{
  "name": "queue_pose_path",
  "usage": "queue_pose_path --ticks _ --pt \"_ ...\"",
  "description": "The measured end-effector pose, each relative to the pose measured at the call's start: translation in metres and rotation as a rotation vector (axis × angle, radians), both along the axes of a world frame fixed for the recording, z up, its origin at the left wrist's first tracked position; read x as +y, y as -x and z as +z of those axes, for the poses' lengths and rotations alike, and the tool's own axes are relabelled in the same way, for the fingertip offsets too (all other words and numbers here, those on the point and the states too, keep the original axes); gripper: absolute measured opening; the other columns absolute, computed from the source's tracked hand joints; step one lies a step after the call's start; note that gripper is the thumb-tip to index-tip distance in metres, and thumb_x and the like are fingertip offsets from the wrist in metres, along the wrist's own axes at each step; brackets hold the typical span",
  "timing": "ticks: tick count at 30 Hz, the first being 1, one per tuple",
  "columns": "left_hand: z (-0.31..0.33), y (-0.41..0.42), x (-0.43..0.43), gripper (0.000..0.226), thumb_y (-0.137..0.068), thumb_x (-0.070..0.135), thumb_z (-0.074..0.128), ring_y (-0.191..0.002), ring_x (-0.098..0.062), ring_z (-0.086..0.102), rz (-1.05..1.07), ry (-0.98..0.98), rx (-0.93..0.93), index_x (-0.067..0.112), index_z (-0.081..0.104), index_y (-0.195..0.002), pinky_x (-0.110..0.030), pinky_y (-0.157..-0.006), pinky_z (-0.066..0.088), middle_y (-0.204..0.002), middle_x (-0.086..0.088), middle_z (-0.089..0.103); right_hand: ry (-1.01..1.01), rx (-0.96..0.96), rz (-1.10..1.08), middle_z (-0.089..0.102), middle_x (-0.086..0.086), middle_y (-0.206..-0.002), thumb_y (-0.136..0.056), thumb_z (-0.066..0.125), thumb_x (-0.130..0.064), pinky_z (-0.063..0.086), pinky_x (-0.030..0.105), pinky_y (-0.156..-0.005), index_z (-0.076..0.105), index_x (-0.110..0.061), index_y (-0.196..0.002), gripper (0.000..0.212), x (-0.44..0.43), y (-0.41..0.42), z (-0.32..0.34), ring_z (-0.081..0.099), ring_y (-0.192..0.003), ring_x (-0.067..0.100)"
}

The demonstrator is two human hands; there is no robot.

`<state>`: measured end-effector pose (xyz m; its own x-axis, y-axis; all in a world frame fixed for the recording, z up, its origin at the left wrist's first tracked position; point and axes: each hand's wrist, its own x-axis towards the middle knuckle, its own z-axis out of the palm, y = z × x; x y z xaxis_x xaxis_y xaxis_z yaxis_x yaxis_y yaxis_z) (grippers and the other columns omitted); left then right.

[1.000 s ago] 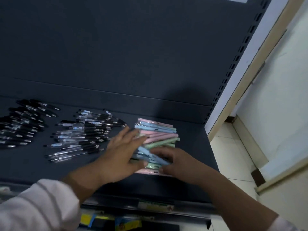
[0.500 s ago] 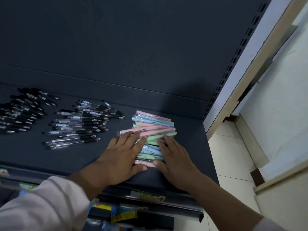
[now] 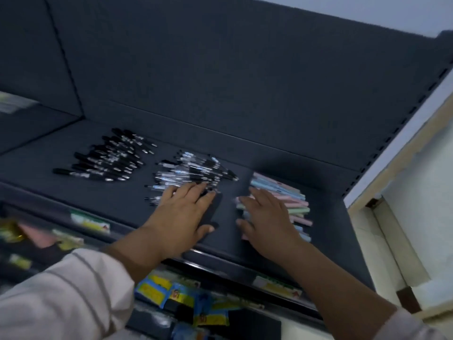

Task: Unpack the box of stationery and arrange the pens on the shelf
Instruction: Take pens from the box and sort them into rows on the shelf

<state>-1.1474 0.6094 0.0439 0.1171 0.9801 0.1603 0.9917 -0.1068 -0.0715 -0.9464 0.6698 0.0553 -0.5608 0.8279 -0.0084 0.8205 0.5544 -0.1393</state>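
I take the pastel pens [image 3: 294,200] as my marker. They lie in a flat stack of pink, blue and green on the dark shelf [image 3: 122,207]. Just left of them, on the same shelf, is a heap of clear-barrelled pens [image 3: 191,171], and further left again a fan of black pens [image 3: 107,160].

My right hand [image 3: 267,217] lies flat on the pastel pens, fingers spread and straight, gripping nothing. My left hand [image 3: 181,214] is also flat and wide. Its fingertips rest on the near end of the clear-barrelled pens, and its thumb lies on bare shelf left of the pastel stack.

Half a second ago both hands sat together on the pastel pens. The left one has since moved off to the neighbouring heap, and the view has swung left, so all of the black fan now shows.

A bare strip of shelf separates the pastel pens from the clear ones. There is more bare shelf to their right, up to the side edge under the slotted upright [image 3: 397,123]. The front lip runs just nearer than the stack. Bright packets [image 3: 176,295] hang below it, blurred.
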Motion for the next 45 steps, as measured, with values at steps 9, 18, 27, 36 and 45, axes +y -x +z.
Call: queue_pose_path --ticks 9,18,27,36,45 --pt "0.004 0.187 -0.139 0.050 -0.068 0.050 0.050 -0.082 -0.029 0.066 0.320 -0.063 -0.023 0.018 0.067 -0.103 -0.040 -0.071 0.052 -0.094 -0.004 0.068 -0.023 -0.010 0.315 0.042 0.005 -0.146 -0.093 0.051 -0.037 0.032 0.038 -0.109 0.048 -0.019 -0.137 0.047 -0.072 0.197 0.008 0.039 -0.132 0.027" --pt "0.008 0.356 -0.320 0.044 -0.081 0.052 0.045 -0.091 -0.030 0.063 0.809 0.080 -0.065 0.023 0.062 -0.108 -0.036 -0.075 0.046 -0.098 -0.003 0.065 0.041 0.066 0.646 0.048 0.002 -0.136 -0.088 0.055 -0.029 0.034 0.032 -0.106 0.051 -0.022 -0.131 0.043 -0.181 0.424 0.001 0.045 -0.124 0.024" --pt "-0.014 0.450 -0.409 0.039 -0.089 0.044 0.047 -0.107 -0.025 0.057 1.096 -0.003 -0.169 0.024 0.053 -0.122 -0.034 -0.087 0.046 -0.117 0.000 0.061 0.158 0.079 0.846 0.045 -0.004 -0.140 -0.096 0.049 -0.034 0.044 0.030 -0.095 0.042 -0.025 -0.139 0.045 -0.245 0.578 -0.006 0.052 -0.117 0.020" --pt "-0.033 0.584 -0.405 0.047 -0.093 0.047 0.044 -0.111 -0.019 0.054 1.292 -0.037 -0.226 0.025 0.045 -0.134 -0.035 -0.091 0.045 -0.125 0.001 0.057 0.228 0.028 0.997 0.042 0.001 -0.141 -0.097 0.046 -0.035 0.043 0.035 -0.097 0.039 -0.023 -0.141 0.046 -0.237 0.760 -0.038 0.046 -0.122 0.022" --pt "-0.051 0.743 -0.386 0.049 -0.094 0.045 0.044 -0.119 -0.022 0.049 1.460 0.072 -0.334 0.023 0.041 -0.138 -0.034 -0.092 0.043 -0.131 -0.002 0.053 0.327 -0.097 1.039 0.050 0.005 -0.133 -0.096 0.048 -0.035 0.046 0.035 -0.093 0.040 -0.022 -0.140 0.046 -0.217 0.948 -0.072 0.051 -0.116 0.024"
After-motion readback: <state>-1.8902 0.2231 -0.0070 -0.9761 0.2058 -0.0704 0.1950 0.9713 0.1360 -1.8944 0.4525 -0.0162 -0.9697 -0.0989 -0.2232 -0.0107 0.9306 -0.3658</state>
